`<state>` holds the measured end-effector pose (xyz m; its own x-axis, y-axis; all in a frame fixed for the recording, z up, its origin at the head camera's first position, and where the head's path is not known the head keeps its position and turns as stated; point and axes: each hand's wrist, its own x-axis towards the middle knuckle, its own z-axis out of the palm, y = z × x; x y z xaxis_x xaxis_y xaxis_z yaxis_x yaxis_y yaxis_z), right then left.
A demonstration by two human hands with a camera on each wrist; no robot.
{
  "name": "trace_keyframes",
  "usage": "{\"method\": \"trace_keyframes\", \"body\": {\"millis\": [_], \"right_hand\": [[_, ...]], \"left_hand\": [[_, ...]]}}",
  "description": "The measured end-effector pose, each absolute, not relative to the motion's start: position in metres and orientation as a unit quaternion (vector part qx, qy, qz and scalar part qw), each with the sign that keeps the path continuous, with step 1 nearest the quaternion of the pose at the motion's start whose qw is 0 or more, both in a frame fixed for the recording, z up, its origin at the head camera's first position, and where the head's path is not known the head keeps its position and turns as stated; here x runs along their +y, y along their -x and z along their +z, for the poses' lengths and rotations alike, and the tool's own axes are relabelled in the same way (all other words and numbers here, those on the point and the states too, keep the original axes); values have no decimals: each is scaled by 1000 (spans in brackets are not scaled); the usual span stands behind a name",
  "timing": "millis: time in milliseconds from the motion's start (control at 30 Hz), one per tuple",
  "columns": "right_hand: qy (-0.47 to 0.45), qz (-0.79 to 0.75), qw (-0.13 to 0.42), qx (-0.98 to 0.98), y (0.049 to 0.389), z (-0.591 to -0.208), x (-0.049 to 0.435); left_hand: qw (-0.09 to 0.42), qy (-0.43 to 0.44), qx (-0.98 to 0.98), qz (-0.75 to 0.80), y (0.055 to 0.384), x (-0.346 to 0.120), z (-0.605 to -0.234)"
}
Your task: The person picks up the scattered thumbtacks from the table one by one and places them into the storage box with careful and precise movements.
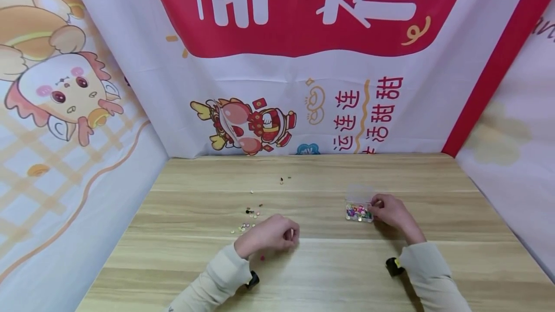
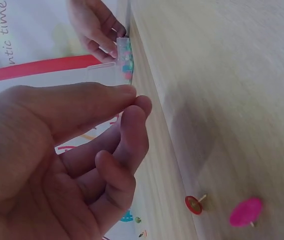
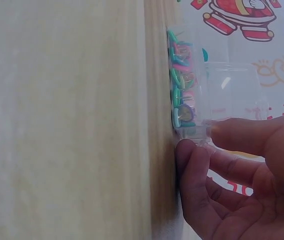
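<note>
Open wood between left hand (image 1: 270,233) and right hand (image 1: 391,211)

From where I stand, the right hand pinches one end of a clear plastic thumbtack box (image 3: 193,132), its lid (image 3: 232,89) raised, well in from the right edge of the bench (image 1: 342,273). The left hand's thumb and index tip meet, other fingers curled, nothing visible between. A pink thumbtack (image 2: 246,212) lies near it; loose tacks (image 1: 247,211) scatter beyond, short of the printed backdrop (image 1: 260,71).

Pale wood-grain tabletop (image 1: 347,273), backed by a white cloth (image 1: 260,78) with a large red panel (image 1: 299,42), a cartoon figure in red (image 1: 243,129) printed sideways, and red Chinese characters (image 1: 348,123); to the left, a checked cloth (image 1: 65,177) with a cartoon animal (image 1: 47,81); to the right, a red stripe (image 1: 496,71)
</note>
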<state>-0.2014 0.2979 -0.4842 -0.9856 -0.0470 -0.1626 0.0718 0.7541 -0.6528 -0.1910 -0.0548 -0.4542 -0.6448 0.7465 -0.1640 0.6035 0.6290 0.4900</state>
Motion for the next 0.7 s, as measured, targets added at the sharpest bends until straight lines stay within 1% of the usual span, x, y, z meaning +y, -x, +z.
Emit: {"method": "trace_keyframes", "body": {"millis": [67,300,533,700], "right_hand": [[-4,-350,82,933,201,-484,298],[-16,-357,86,930,201,-482,296],[-18,-361,90,928,201,-482,295],[-31,-365,94,926,200,-481,295]], "left_hand": [[182,-379,882,212,192,-53,-454],[164,-374,877,253,195,-47,-453],[174,-362,873,277,196,-39,-450],[170,-371,869,279,197,-33,-450]]}}
